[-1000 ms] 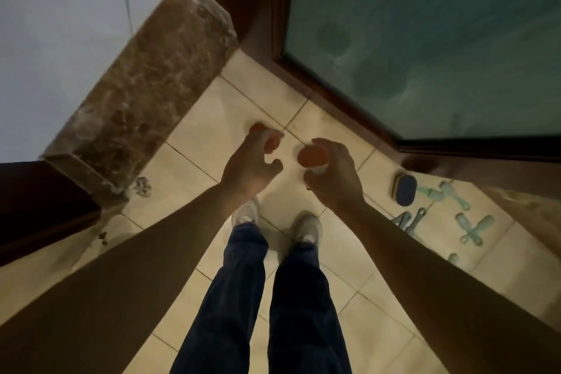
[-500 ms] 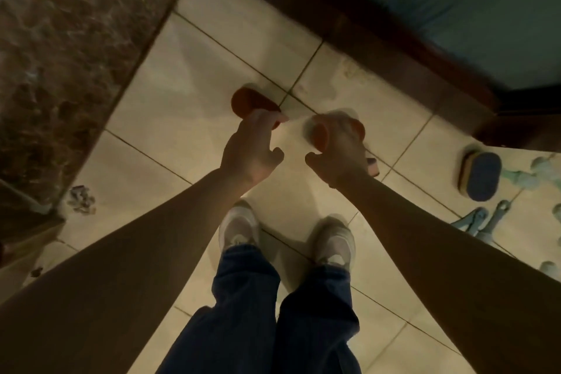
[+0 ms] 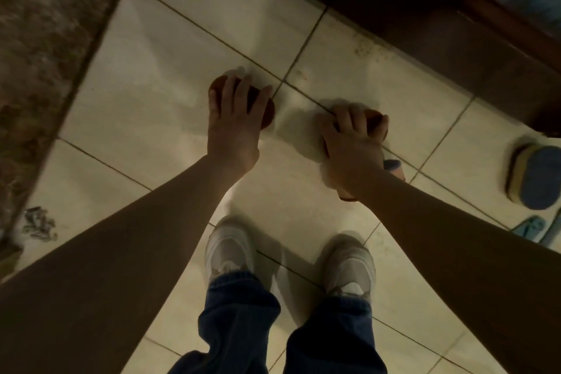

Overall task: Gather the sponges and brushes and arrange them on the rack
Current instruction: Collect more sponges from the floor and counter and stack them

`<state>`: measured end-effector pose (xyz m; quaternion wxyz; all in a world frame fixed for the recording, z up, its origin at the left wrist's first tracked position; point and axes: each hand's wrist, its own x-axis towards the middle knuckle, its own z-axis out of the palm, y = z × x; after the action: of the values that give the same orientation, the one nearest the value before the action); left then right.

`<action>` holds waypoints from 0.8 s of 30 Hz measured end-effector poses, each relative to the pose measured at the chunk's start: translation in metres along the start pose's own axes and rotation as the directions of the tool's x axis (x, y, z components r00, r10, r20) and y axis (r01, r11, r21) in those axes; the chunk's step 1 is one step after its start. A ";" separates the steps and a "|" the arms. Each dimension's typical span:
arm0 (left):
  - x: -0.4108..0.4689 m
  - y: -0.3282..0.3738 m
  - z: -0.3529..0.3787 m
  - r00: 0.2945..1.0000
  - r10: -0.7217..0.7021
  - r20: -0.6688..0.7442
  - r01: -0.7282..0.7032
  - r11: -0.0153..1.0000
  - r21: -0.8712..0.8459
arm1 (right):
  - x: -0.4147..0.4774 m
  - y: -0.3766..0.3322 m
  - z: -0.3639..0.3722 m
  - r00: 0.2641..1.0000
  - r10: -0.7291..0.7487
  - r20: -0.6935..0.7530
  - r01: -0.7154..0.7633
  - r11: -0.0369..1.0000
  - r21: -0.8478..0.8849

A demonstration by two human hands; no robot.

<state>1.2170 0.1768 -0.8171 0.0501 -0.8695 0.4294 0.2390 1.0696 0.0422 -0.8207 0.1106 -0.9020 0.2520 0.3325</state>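
Stage: pick-up of two sponges off the floor [image 3: 145,94], judged to be early in the task; the rack is not in view.
Left hand [image 3: 236,127]: fingers spread across the top of the dark sponge [image 3: 268,114], thumb at its near-left edge. Whether a grip has closed cannot be told.
Right hand [image 3: 352,146]: fingers curled round the orange sponge [image 3: 372,115], grasping it at floor level.
Other items: blue sponge [image 3: 537,179] lies well apart to the right, with teal brushes [image 3: 532,228] near it. A small object [image 3: 393,165] shows just beside the right wrist; its kind cannot be told.
Method advised: close the left thumb and fingers on opposite edges before lifting. A light squeeze should do, as sponges likely give under pressure.
Risk: a flat-handed lift may let the dark sponge slip back to the tiles.
Next need: both hands will be full, so a trip to the rack likely comes before the remaining items.
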 end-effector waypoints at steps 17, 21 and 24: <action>-0.066 0.050 -0.057 0.961 -0.267 0.072 0.268 0.835 -0.480 | -0.075 -0.004 -0.071 0.983 0.179 -0.038 -0.092 0.664 0.742; -0.103 0.067 -0.106 0.926 -0.345 0.150 0.364 0.721 -0.589 | -0.121 -0.006 -0.110 0.959 0.263 0.101 -0.228 0.516 0.825; -0.134 0.077 -0.153 0.903 -0.386 0.187 0.411 0.655 -0.635 | -0.166 -0.010 -0.149 0.944 0.292 0.155 -0.274 0.428 0.861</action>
<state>1.1460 0.1805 -0.6116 -0.2015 -0.8983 0.1146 0.3732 1.0479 0.0590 -0.5995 0.4937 -0.6667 0.5339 0.1633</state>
